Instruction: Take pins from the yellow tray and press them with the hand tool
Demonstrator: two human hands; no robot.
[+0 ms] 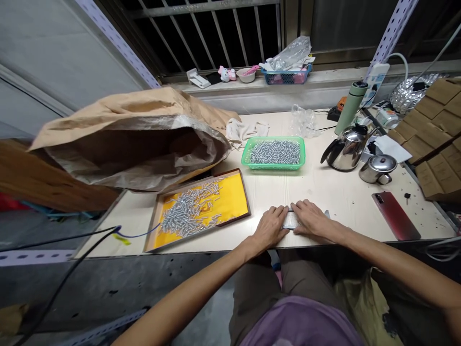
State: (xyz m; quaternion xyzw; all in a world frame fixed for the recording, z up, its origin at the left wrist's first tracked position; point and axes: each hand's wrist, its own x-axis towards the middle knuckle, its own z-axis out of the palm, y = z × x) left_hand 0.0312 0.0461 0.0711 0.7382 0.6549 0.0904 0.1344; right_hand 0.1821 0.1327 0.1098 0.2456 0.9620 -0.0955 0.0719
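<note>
My left hand (pixel 269 227) and my right hand (pixel 310 218) lie side by side on the table's front edge, both pressing on a small flat clear packet (pixel 290 221) between them that seems to hold small metal parts. Most of the packet is hidden under my fingers. To the left lies a yellow-lined tray (pixel 234 196) strewn with several small silver metal cylinders (pixel 187 211). Behind my hands stands a green plastic basket (pixel 247 153) filled with the same silver parts.
A big brown paper sack (pixel 129 139) lies open at the left. A steel kettle (pixel 345 149), a lidded steel cup (pixel 378 169), a green flask (pixel 352 106) and a red phone (pixel 395 215) are at the right, beside cardboard boxes (pixel 435 139). A black cable (pixel 72 250) hangs off the left.
</note>
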